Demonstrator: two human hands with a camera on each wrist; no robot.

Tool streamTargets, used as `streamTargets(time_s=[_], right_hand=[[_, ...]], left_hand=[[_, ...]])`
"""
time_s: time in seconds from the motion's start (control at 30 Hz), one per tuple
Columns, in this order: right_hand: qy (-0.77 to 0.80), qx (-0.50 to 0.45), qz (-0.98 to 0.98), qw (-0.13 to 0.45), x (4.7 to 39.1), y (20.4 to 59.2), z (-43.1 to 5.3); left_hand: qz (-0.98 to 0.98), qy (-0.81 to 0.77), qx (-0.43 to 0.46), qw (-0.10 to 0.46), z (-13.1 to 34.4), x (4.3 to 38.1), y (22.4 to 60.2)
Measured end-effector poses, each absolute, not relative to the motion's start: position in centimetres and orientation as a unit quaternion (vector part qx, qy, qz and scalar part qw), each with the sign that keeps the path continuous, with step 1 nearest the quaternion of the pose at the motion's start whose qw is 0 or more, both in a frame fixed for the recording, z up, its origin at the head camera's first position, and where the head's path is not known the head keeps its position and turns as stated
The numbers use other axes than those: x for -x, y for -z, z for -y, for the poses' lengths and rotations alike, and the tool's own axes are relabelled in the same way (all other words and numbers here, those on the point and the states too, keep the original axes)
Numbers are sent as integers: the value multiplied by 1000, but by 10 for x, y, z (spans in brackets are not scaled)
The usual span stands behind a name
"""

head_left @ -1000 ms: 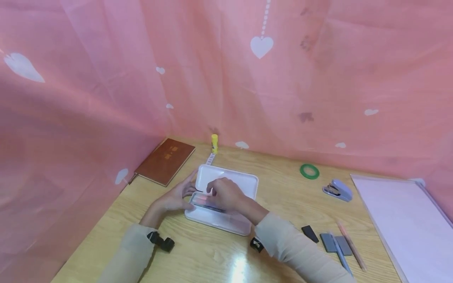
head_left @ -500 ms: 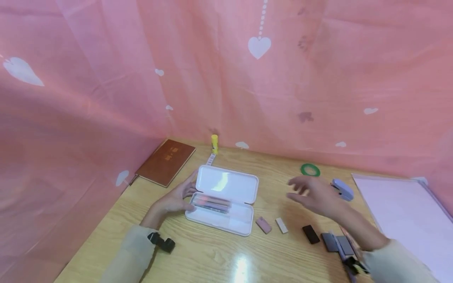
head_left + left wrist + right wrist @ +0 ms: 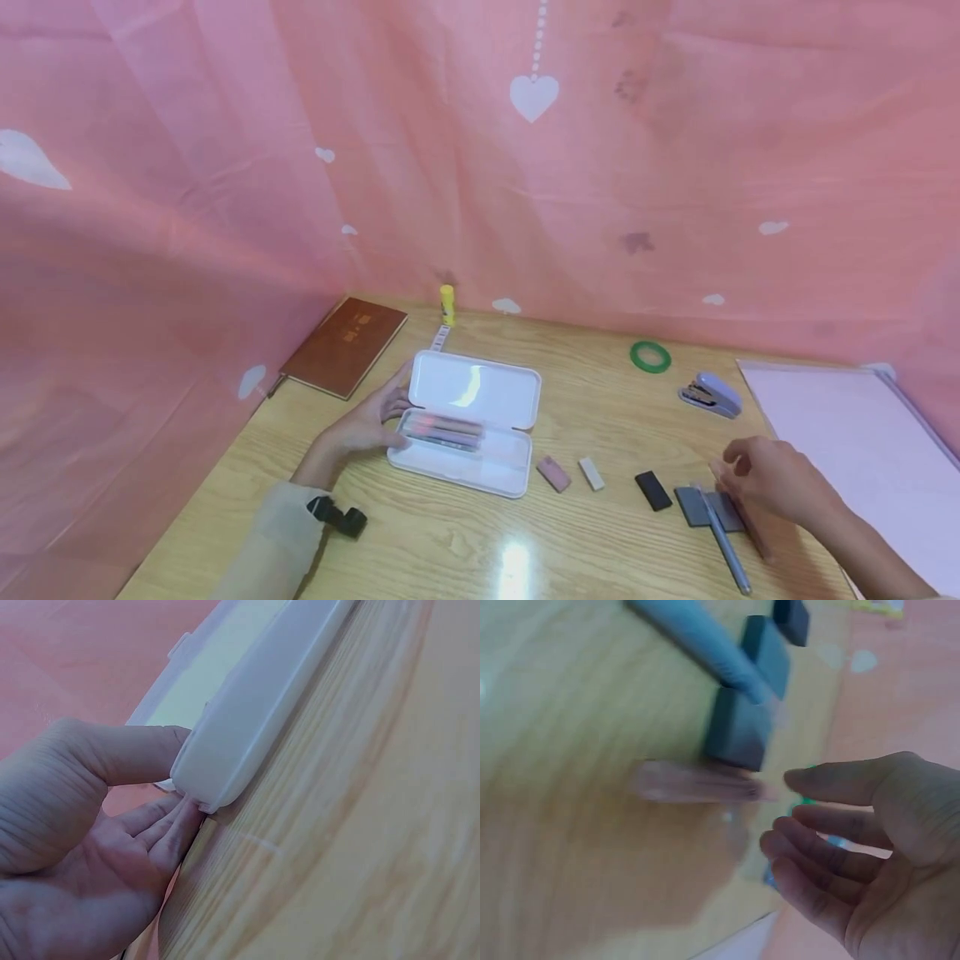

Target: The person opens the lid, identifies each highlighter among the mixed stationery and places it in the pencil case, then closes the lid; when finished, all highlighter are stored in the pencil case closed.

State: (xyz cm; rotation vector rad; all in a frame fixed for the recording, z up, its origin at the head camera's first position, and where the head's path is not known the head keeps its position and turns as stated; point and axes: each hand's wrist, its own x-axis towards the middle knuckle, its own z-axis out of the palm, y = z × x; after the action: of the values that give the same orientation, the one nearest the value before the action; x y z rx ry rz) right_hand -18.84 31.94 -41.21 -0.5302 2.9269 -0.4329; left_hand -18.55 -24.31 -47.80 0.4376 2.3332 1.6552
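Observation:
An open white pencil case (image 3: 506, 468) lies on the table, with several pens (image 3: 446, 432) at the left of its tray. My left hand (image 3: 362, 425) holds its left end. In the left wrist view the thumb of that hand (image 3: 82, 817) lies along the case's rim and the fingers reach beneath the corner. Over at the right, my right hand (image 3: 780, 479) hovers at the top end of a pinkish pen (image 3: 756, 533). The right wrist view shows thumb and fingers apart, just short of the pen (image 3: 694, 782). Beside it a blue-grey pen (image 3: 726, 546) lies across dark grey blocks (image 3: 690, 507).
A black block (image 3: 653, 491), a white block (image 3: 591, 473) and a pink block (image 3: 553, 473) lie between case and pens. Farther back are a green tape roll (image 3: 635, 358), a lilac stapler (image 3: 716, 396), a yellow glue stick (image 3: 447, 306) and a brown notebook (image 3: 345, 346). A white board (image 3: 847, 450) lies right.
My right hand has left the pencil case, swung right over the table and come down at the pinkish pen. The left hand has stayed at the case.

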Motion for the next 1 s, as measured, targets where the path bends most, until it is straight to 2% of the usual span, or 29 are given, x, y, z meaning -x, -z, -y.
streamTargets(time_s=[0.3,0.6,0.87,1.0], right_hand=[[143,126,-978,80,189,432,-326],[149,147,-976,60,189,412,-318],[177,218,-960,-10,196,380,-264],[201,271,-941,-6,204,368,-218]], left_hand=[[-803,-565,-142,124,244,183,477],[-791,-579,-157,122,243,185,479],[-798,-572,-146,120,242,184,476],[-796,-574,-150,121,242,185,475]])
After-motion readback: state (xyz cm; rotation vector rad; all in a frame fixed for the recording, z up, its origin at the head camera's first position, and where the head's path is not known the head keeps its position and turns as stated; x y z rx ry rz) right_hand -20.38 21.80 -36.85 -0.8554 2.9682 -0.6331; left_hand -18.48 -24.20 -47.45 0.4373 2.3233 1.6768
